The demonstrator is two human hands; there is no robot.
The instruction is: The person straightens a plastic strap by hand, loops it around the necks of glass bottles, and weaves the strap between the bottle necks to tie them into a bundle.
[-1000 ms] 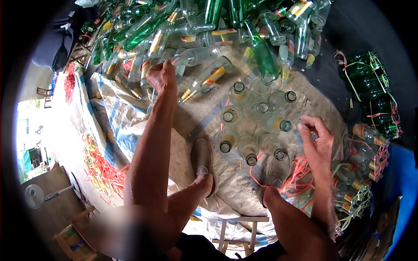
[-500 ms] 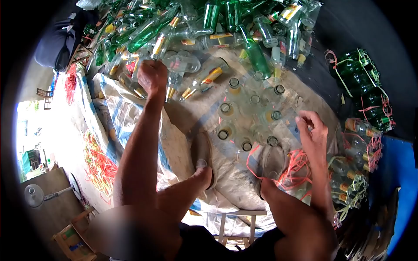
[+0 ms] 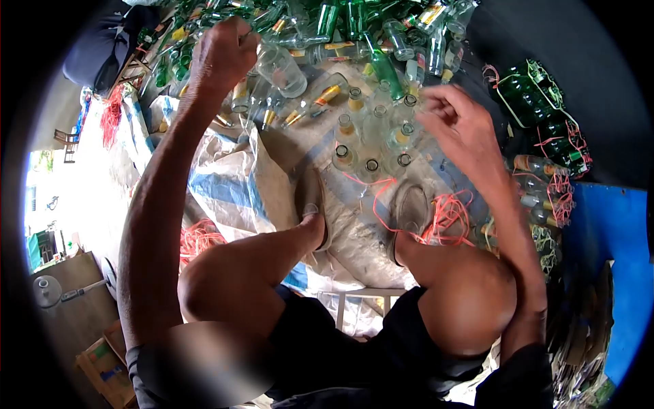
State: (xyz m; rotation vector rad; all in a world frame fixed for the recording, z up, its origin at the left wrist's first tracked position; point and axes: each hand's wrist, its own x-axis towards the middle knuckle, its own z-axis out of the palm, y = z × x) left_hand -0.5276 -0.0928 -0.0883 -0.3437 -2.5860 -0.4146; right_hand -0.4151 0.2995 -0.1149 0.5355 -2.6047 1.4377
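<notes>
My left hand (image 3: 225, 58) is closed in a fist at the front edge of the bottle pile. A clear glass bottle (image 3: 285, 73) reaches from it, the base tilted toward me and the neck hidden by the fist. My right hand (image 3: 456, 123) hovers beside the right edge of a group of upright clear bottles (image 3: 375, 129); its fingers are loosely curled, a little blurred and apart, and nothing shows in them. Behind that group leans a green bottle (image 3: 385, 68). Pink plastic twine (image 3: 449, 218) lies by my right shoe.
A heap of green and clear bottles (image 3: 327, 20) spreads across the back. Tied bundles of green bottles (image 3: 528, 95) and clear bottles (image 3: 541, 180) stand at right. A white-and-blue woven sheet (image 3: 231, 184) lies rumpled at left. A blue panel (image 3: 613, 232) borders the far right.
My left hand has moved up and away from me, and the clear bottle has turned with it. My right hand has gone forward and left toward the standing bottles. The camera view has shifted.
</notes>
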